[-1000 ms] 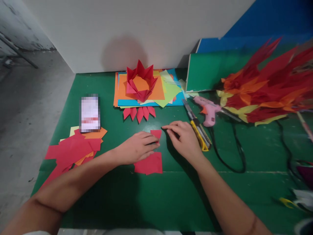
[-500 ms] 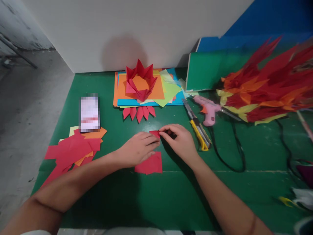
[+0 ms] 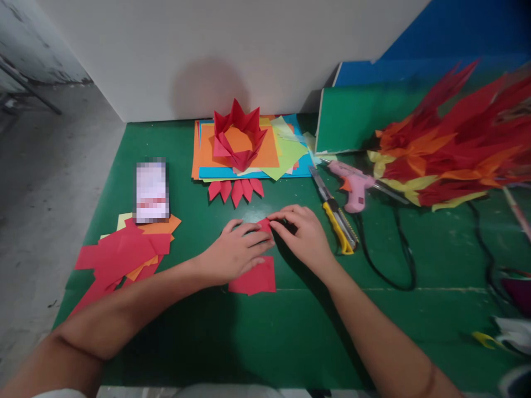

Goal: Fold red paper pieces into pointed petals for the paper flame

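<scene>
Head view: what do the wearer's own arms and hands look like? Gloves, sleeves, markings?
Left hand and right hand are both bare: no gloves, rings or watch visible. The left forearm and right forearm are uncovered too. A pale strip, probably a sleeve edge, shows at the bottom left; none visible on the right.

Dim light, soft round shadow on white panel [image 3: 269,50], faint glare on tabletop [image 3: 286,331], blurry right edge.
</scene>
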A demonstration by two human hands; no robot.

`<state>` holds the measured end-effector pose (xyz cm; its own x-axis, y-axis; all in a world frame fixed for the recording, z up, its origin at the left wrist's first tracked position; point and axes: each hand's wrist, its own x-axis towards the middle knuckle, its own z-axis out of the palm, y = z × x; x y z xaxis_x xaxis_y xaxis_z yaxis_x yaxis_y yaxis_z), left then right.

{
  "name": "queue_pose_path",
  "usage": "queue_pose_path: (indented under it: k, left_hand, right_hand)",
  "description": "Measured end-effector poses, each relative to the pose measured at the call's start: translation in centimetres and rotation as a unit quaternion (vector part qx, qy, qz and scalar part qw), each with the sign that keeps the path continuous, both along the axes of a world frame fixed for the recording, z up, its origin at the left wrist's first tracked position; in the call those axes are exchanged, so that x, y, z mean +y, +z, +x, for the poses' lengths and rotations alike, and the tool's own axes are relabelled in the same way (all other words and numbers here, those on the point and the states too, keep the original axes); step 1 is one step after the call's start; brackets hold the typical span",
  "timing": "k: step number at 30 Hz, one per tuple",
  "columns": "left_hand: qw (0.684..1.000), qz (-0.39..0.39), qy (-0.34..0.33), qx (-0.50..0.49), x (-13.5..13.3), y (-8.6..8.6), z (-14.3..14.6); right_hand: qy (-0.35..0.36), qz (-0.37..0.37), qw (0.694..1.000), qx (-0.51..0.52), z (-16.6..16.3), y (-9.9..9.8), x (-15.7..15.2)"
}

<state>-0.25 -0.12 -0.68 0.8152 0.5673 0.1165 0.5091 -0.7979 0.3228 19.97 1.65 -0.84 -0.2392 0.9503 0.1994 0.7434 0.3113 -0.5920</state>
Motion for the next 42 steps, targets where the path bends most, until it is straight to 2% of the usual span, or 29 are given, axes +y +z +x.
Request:
queue_pose_path:
  k: [9,15,21,31,42]
  left_hand:
    - [0.999,0.024,0.029,0.023,-0.5,-0.1,0.4]
    - [0.998,0.025,0.056,0.023,-0.5,0.2,0.2]
    - [0.997,0.028,0.070,0.015,-0.5,0.4,0.2]
    - [0.996,0.041,0.075,0.011,-0.5,0.3,0.2]
    - [0.996,0.029,0.085,0.014,-0.6,0.4,0.2]
  right_hand:
    - [-0.006,0.009,0.999,0.040,-0.4,-0.2,-0.3]
    - [0.062,0.052,0.997,0.002,-0.3,-0.1,-0.5]
    - [0.093,0.061,0.994,-0.002,0.3,-0.2,-0.1]
    - [0.063,0.065,0.995,-0.035,0.0,-0.2,0.0]
    - [0.139,0.158,0.973,-0.096,0.6,-0.5,0.1]
